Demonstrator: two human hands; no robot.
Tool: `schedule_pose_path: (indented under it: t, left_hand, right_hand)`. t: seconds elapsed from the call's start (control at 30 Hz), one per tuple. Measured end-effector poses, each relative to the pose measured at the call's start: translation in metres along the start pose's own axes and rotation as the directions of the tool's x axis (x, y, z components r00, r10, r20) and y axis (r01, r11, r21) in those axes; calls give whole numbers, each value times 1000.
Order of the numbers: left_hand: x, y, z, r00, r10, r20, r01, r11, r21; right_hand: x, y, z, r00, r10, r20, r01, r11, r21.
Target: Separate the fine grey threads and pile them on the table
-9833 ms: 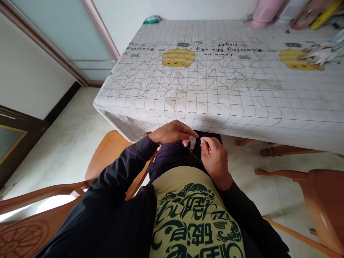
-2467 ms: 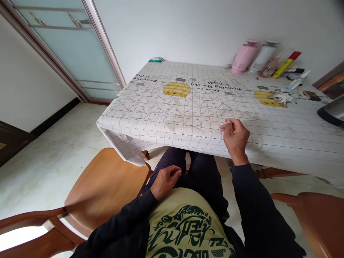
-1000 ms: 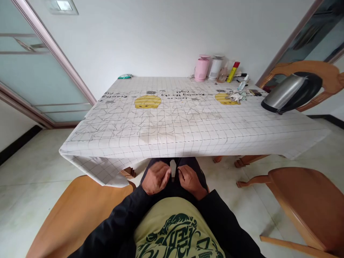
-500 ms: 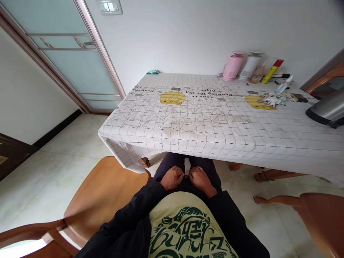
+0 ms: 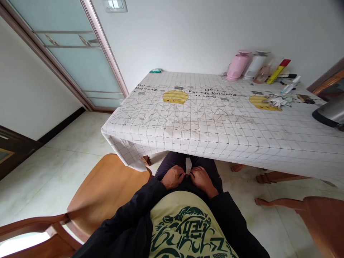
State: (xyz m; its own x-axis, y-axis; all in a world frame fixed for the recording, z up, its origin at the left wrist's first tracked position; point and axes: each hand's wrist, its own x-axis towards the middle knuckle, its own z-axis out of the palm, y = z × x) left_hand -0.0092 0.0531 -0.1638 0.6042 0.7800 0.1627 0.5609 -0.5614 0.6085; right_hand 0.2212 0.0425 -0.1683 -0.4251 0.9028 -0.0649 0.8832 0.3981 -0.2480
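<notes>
Where the view begins at the left, a frosted-glass door [image 5: 72, 68] in a pinkish frame stands above the pale floor [image 5: 61, 161]. A wooden chair [image 5: 104, 190] sits just beside the near left corner of the table, its seat bare to the view, and a light switch [image 5: 115, 5] is set in the wall above. At the table's far left corner lies a small green-and-white packet [image 5: 156, 70]. From there a white tablecloth [image 5: 215, 132] spreads to the right, printed with grid lines, dark lettering and yellow striped balloons.

Below its near edge, the left hand [image 5: 174, 177] rests on one thigh of the dark trousers [image 5: 170, 161], palm down, fingers curled inward. Close on its right, with a narrow gap between the two, the right hand [image 5: 202, 181] rests on the other thigh in much the same way. I cannot tell whether the fingertips of either hand meet or pinch anything. The trousers run forward under the cloth, and a yellow-green shirt [image 5: 172, 204] shows behind the hands.

Farther right, along the wall, stand a pink cylinder [image 5: 238, 67], a white cylinder [image 5: 254, 67] and a clear pinkish bottle [image 5: 261, 76], then a leaning yellow box [image 5: 276, 73] with a red end. A crumpled whitish glove [image 5: 278, 101] partly covers the second balloon. A metal kettle [image 5: 331, 111] is cut off at the right edge.
</notes>
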Motion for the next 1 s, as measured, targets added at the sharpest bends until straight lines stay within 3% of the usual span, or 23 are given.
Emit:
schedule_pose_path:
  t: [1.0]
  left_hand:
    - [-2,-3,1,999,24,-21,-24,999,29]
  right_hand:
    - [0,1,3,999,-7,-41,7,1000,3]
